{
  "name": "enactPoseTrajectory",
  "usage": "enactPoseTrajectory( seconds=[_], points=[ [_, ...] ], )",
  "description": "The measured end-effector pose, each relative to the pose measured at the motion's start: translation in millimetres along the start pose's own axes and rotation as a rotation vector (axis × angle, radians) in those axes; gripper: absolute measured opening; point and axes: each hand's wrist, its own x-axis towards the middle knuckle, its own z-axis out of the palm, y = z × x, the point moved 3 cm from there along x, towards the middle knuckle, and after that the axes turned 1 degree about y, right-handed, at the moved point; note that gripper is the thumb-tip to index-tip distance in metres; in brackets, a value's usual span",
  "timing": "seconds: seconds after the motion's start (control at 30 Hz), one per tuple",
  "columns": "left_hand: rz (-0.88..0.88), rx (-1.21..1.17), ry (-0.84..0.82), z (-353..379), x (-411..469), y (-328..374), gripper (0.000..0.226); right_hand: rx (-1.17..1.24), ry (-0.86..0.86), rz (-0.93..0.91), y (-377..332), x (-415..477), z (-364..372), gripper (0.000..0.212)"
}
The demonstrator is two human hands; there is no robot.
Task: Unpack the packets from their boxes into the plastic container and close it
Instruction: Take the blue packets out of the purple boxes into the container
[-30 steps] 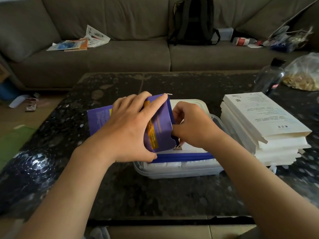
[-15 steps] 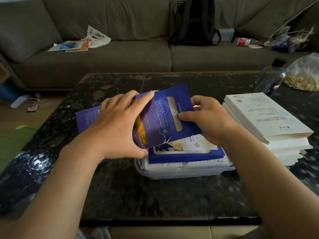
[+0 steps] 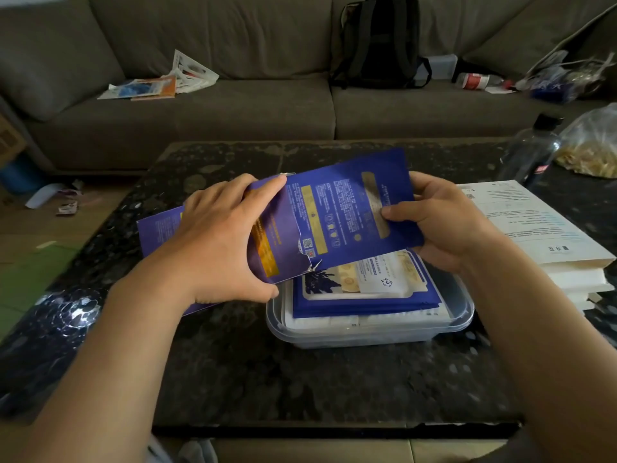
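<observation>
My left hand (image 3: 220, 242) grips a flat purple box (image 3: 160, 225) by its open, torn end. A blue packet (image 3: 347, 212) sticks more than halfway out of that end, and my right hand (image 3: 437, 218) pinches its far right edge. Both are held just above the clear plastic container (image 3: 374, 335) on the dark table. Inside the container lie several blue packets (image 3: 364, 295) over white ones. No lid shows in this view.
A stack of white boxes (image 3: 534, 225) stands right of the container. Behind it are a dark bottle (image 3: 531, 152) and a clear bag of food (image 3: 594, 145). A sofa with a backpack (image 3: 377, 41) and papers runs along the back. The table's front edge (image 3: 334, 429) is close to me.
My right hand has drawn the blue packet out of the purple box, toward the right. The left hand with the box has shifted slightly left and up.
</observation>
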Motion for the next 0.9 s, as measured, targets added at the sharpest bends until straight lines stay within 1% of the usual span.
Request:
enactPoseTrajectory(
  seconds=[0.13,0.23,0.33,0.43,0.5,0.57,0.6,0.67,0.7,0.73,0.83,0.9],
  points=[
    [-0.044,-0.018,-0.004,0.8,-1.4,-5.8,0.141,-0.021,0.054,-0.016,-0.4,1.3,-12.3,0.031],
    [-0.081,-0.023,0.012,0.7,-2.5,-12.4,0.142,-0.003,0.13,-0.046,2.3,6.1,-24.2,0.031],
    [-0.113,-0.026,0.02,-0.3,-4.2,-18.4,0.143,0.025,0.146,-0.106,1.9,5.4,-31.7,0.033],
    [-0.15,-0.035,0.031,-0.6,-6.6,-23.8,0.142,0.053,0.116,-0.152,1.8,1.3,-32.1,0.033],
    [-0.167,-0.041,0.045,-0.4,-7.7,-27.5,0.141,0.116,0.079,-0.181,2.6,0.0,-32.7,0.038],
    [-0.189,-0.035,0.043,0.6,-8.4,-30.9,0.141,0.165,0.005,-0.213,3.5,-0.2,-34.8,0.041],
    [-0.201,-0.03,0.039,1.5,-8.5,-32.4,0.141,0.164,-0.051,-0.222,3.3,-1.1,-34.9,0.035],
    [-0.218,-0.026,0.037,2.4,-8.4,-34.9,0.141,0.077,-0.196,-0.204,4.7,-4.7,-33.0,0.015],
    [-0.221,-0.029,0.04,2.7,-8.2,-36.1,0.141,-0.016,-0.24,-0.178,6.5,-6.6,-32.5,0.012],
    [-0.222,-0.032,0.044,2.5,-8.2,-36.6,0.141,-0.14,-0.253,-0.144,8.9,-7.3,-33.9,0.014],
    [-0.229,-0.043,0.05,1.6,-7.4,-37.1,0.142,-0.573,-0.224,-0.074,8.2,-8.3,-36.0,0.036],
    [-0.233,-0.048,0.048,1.4,-6.7,-35.6,0.142,-0.758,-0.256,-0.034,6.1,-10.0,-34.7,0.042]
  ],
)
